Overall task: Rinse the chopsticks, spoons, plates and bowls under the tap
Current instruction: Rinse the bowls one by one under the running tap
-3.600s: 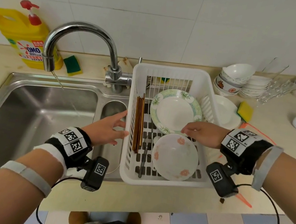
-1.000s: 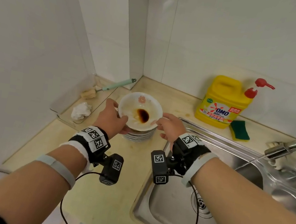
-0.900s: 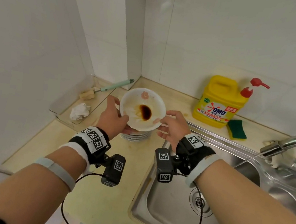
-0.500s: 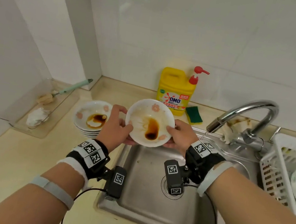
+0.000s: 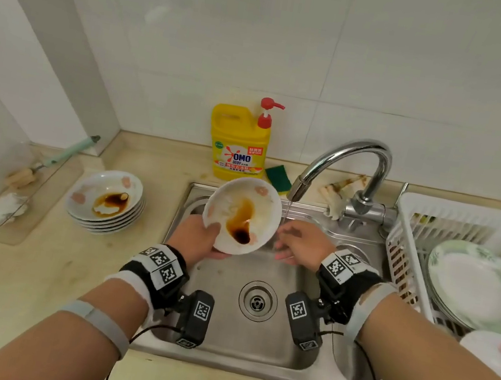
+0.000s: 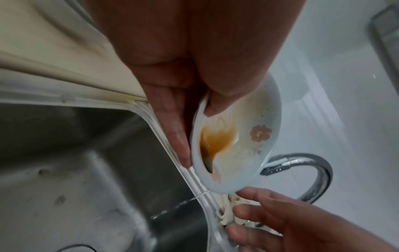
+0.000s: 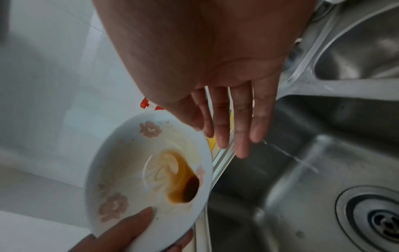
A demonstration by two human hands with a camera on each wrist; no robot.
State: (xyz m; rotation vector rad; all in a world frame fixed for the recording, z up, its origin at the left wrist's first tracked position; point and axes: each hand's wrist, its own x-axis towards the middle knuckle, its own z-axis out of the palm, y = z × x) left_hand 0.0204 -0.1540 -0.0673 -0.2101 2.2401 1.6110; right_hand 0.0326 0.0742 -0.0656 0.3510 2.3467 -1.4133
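A white flower-patterned plate smeared with brown sauce is tilted over the sink. My left hand grips its near rim, thumb on the inside, fingers underneath. My right hand has its fingers straight beside the plate's right edge, under the thin stream from the tap, holding nothing. A stack of similar dirty plates sits on the counter to the left.
A yellow detergent bottle and green sponge stand behind the sink. A white drying rack with clean plates is at the right. A clear tray with a brush lies far left.
The plate has moved right over the sink toward the tap and tilted. My right hand has let go of its rim and now sits under the water stream.
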